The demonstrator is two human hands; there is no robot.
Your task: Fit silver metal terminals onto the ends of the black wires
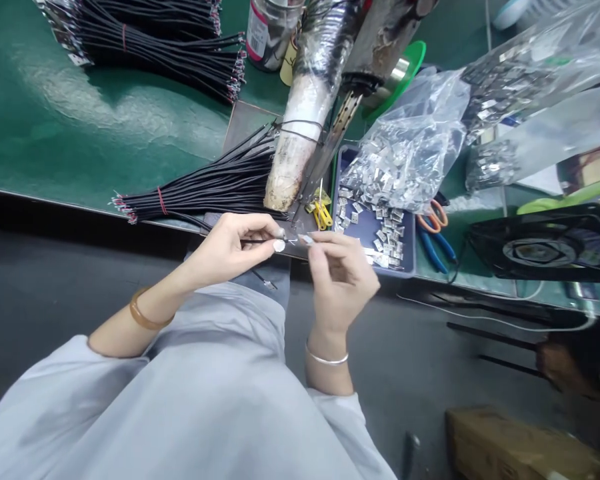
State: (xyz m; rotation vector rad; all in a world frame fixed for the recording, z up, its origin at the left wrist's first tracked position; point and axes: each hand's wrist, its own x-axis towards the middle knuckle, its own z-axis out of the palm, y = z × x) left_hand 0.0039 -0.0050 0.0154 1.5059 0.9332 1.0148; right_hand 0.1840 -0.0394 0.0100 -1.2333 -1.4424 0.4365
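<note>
My left hand (233, 248) is closed in a pinch on the end of a thin black cable (260, 275) whose other end hangs down over my lap. My right hand (341, 275) pinches a small metal terminal (306, 239) right at the cable's tip, at the edge of the green table (80, 127). Just behind the hands lies a bundle of black cables (205, 187) tied with a red band. A blue tray (367, 230) with several loose metal terminals sits beside my right hand.
A taped, cone-shaped machine part (300, 133) rises behind the hands. A clear bag of terminals (410, 147) rests on the tray. Orange and blue pliers (435, 230), a black fan (550, 247), a second cable bundle (160, 40), a jar (270, 30) and a cardboard box (520, 447) are around.
</note>
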